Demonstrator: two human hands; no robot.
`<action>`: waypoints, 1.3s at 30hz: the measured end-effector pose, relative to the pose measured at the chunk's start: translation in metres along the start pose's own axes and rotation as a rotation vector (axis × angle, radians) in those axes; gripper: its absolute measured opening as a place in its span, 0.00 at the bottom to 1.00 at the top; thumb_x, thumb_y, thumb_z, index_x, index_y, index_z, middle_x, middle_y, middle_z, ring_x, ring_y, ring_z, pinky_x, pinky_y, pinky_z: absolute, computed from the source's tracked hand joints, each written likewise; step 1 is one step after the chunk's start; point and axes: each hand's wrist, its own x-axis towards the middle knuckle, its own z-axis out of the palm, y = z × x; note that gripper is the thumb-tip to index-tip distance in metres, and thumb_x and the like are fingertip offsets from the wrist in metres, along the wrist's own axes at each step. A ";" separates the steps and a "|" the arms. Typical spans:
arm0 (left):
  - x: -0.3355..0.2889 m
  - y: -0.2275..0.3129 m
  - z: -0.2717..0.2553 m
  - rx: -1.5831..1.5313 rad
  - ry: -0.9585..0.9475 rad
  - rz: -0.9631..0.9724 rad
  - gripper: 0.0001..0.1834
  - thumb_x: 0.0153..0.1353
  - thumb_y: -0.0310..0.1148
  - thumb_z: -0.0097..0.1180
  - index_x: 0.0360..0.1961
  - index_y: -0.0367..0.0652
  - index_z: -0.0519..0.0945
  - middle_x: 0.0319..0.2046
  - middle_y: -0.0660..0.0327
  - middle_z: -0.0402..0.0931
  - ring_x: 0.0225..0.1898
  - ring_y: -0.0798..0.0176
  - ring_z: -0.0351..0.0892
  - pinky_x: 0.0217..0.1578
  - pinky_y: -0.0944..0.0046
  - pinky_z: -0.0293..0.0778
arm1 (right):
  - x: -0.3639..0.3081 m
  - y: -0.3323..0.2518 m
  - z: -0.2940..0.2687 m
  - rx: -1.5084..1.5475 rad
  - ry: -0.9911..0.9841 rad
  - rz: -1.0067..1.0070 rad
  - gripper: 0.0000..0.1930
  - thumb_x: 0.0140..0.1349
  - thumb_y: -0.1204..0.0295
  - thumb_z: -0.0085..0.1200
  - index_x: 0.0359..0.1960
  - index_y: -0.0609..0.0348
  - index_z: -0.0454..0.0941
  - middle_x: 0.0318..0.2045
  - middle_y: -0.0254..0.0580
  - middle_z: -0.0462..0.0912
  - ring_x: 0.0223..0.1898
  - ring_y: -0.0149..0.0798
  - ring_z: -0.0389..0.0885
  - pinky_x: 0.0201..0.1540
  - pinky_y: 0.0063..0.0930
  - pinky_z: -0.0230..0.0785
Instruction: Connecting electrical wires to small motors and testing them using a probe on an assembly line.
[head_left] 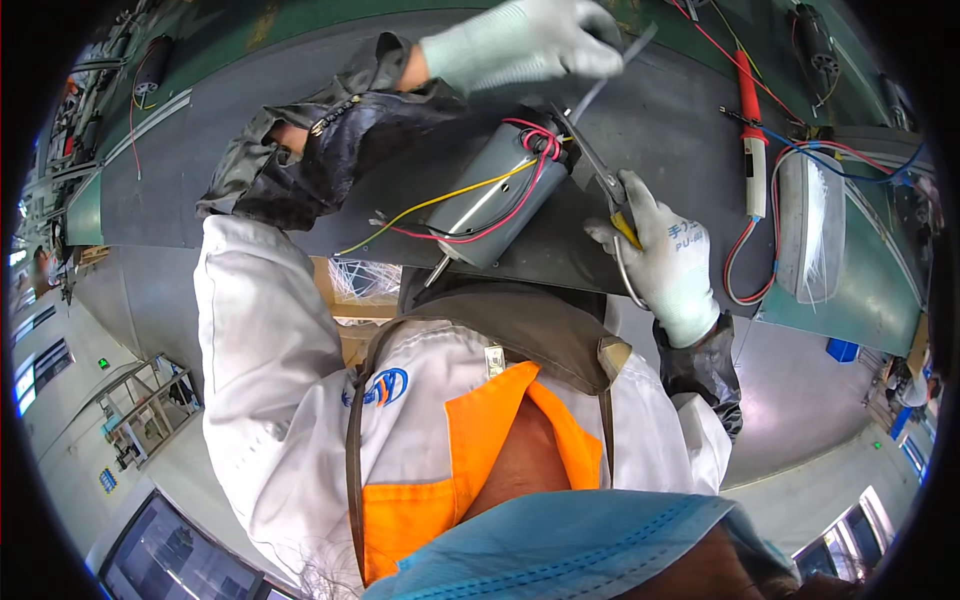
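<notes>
a dark flat screen [190, 560] sits at the lower left; a clear plastic bag [812, 228] lies right.

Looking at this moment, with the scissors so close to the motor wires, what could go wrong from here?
1. The scissors in the right hand point at the red wires on the grey motor; a slip might nick a wire.
2. The left hand pulls a thin grey strip near the blades, so its glove could get cut.
3. The motor lies near the table edge and may roll off.
</notes>
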 end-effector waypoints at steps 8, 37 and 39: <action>-0.139 0.052 -0.093 0.405 -0.732 -0.180 0.22 0.57 0.49 0.69 0.38 0.38 0.84 0.36 0.49 0.82 0.38 0.42 0.81 0.41 0.50 0.77 | -0.004 0.045 0.007 -0.363 0.425 0.222 0.10 0.63 0.67 0.59 0.41 0.60 0.78 0.27 0.50 0.82 0.26 0.51 0.83 0.29 0.44 0.75; 0.039 -0.238 -0.127 0.776 0.519 -0.219 0.20 0.68 0.40 0.55 0.44 0.29 0.79 0.36 0.44 0.82 0.36 0.42 0.83 0.40 0.51 0.79 | 0.010 0.103 -0.023 0.525 1.277 0.386 0.25 0.65 0.73 0.60 0.64 0.63 0.73 0.43 0.52 0.85 0.45 0.44 0.85 0.51 0.36 0.77; 0.029 -0.162 -0.100 0.235 0.334 -0.465 0.17 0.69 0.37 0.55 0.42 0.30 0.78 0.33 0.51 0.81 0.32 0.52 0.83 0.34 0.57 0.77 | 0.003 0.126 -0.054 0.820 1.187 0.523 0.33 0.65 0.75 0.60 0.72 0.58 0.64 0.38 0.45 0.85 0.34 0.34 0.84 0.38 0.32 0.79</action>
